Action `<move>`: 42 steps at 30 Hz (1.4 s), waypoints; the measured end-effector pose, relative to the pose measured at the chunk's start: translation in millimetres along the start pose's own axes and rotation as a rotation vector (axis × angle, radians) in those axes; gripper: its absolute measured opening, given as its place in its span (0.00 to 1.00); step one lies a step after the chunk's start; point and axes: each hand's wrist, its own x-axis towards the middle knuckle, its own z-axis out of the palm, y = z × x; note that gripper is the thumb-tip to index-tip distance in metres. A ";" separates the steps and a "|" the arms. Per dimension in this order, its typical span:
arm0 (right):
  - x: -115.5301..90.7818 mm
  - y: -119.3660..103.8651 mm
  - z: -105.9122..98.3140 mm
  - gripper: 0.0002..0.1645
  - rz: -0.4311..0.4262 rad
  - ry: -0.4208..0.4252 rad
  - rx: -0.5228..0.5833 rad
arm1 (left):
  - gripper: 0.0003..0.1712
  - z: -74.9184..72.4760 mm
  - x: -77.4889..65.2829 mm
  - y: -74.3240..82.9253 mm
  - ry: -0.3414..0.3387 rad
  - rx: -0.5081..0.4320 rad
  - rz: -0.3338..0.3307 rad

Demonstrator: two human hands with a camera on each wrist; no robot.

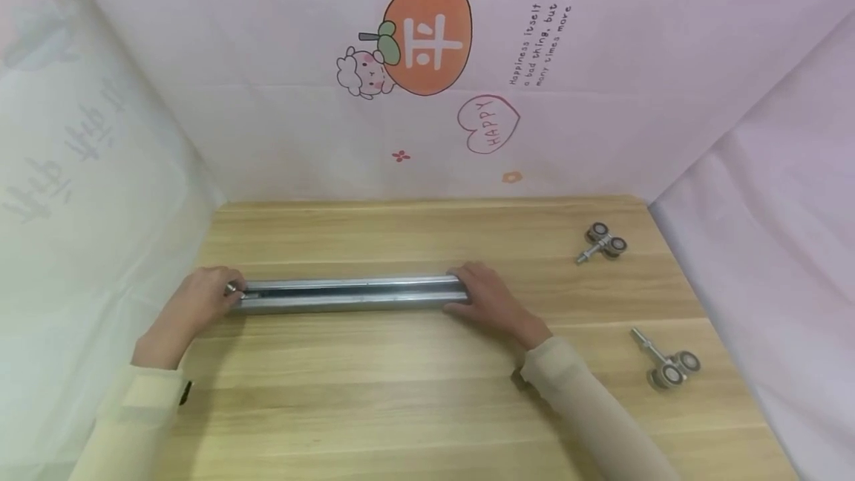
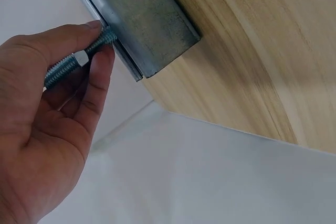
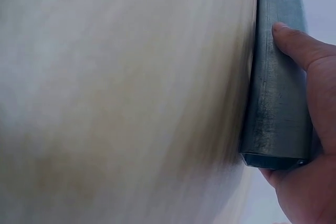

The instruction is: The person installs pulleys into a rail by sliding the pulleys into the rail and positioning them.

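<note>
A long metal channel rail [image 1: 354,304] lies across the wooden table with its slot facing up. At its left end, my left hand [image 1: 203,297] pinches a threaded bolt [image 2: 64,72] between thumb and fingers. A nut [image 2: 81,58] sits partway along the bolt, and the bolt's tip end is right at the rail's slot in the left wrist view. Around the rail's right end, my right hand [image 1: 493,301] holds on, thumb [image 3: 294,43] along the near side wall and the other fingers on the far side.
Two roller trolleys, each with a threaded stem and wheels, lie on the right of the table [image 1: 401,399]: one trolley [image 1: 604,242] farther back, the other trolley [image 1: 673,370] nearer. Printed cloth [image 1: 287,125] hangs behind the table and at both sides.
</note>
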 end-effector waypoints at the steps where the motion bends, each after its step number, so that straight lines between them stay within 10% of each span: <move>1: 0.6 -0.8 -0.6 0.38 0.002 -0.004 -0.001 | 0.05 -0.3 -0.8 0.3 0.001 -0.001 -0.001; 7: 0.6 -3.6 -3.8 0.40 0.008 -0.025 -0.013 | 0.11 -1.2 -3.5 1.0 0.012 -0.041 -0.022; 17: -0.3 -1.5 -8.3 0.45 -0.007 -0.062 -0.058 | 0.57 6.1 -9.4 -8.5 0.083 -0.202 -0.077; 42: -53.5 27.9 -76.5 0.50 0.110 -0.102 -0.143 | 0.59 30.7 -20.0 -29.4 0.062 -0.255 -0.062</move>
